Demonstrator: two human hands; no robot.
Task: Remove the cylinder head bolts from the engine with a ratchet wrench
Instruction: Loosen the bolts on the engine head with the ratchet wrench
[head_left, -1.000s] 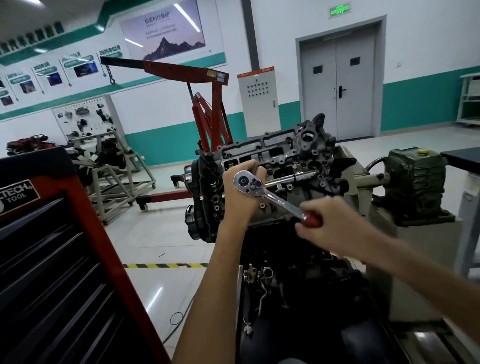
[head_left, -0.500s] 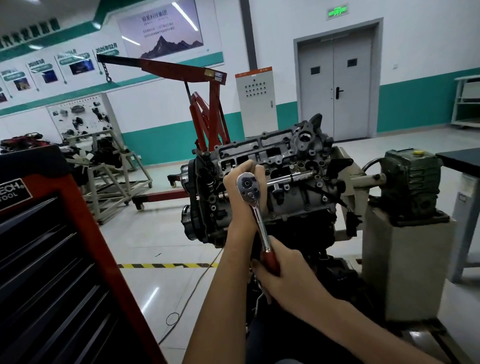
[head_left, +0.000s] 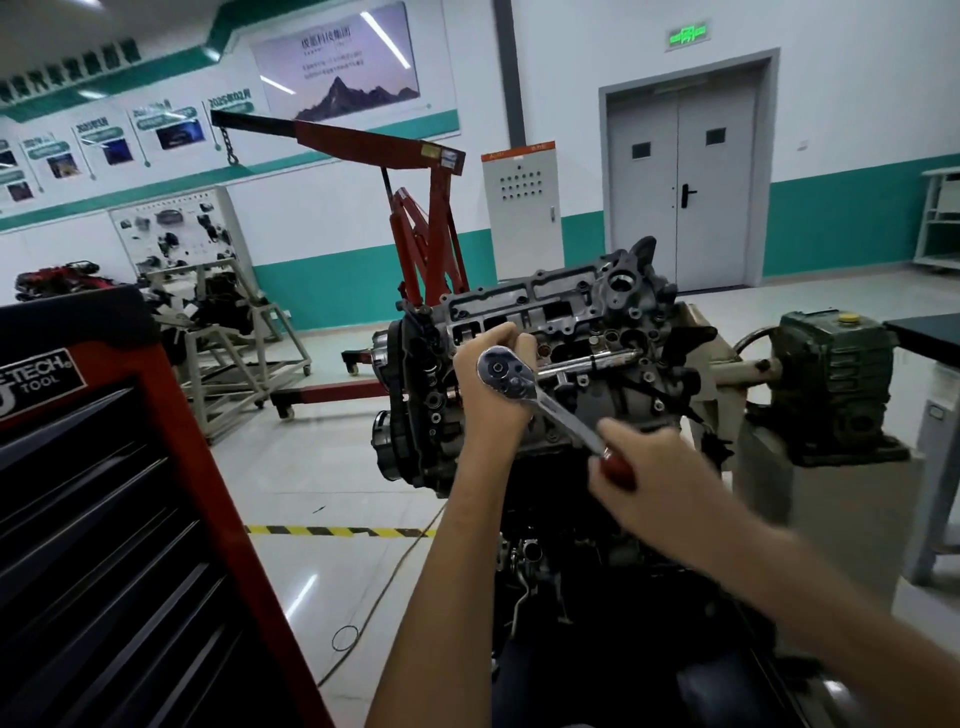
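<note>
The grey engine (head_left: 613, 332) hangs on its stand at centre, cylinder head facing me. A chrome ratchet wrench (head_left: 540, 400) with a dark red grip sits against the head, its round head at the upper left and its handle slanting down to the right. My left hand (head_left: 493, 400) is wrapped behind the ratchet's head and holds it against the engine. My right hand (head_left: 644, 478) grips the red handle end. The bolt under the ratchet is hidden by the tool and my left hand.
A red and black tool cabinet (head_left: 104, 519) fills the left foreground. A red engine crane (head_left: 415, 218) stands behind the engine. The green gearbox (head_left: 836, 379) of the stand sits to the right, beside a dark table edge (head_left: 924, 332). A cable lies on the floor.
My right hand has swung the ratchet handle back up and to the right, from pointing straight down half a second ago. My left hand has stayed on the ratchet's head.
</note>
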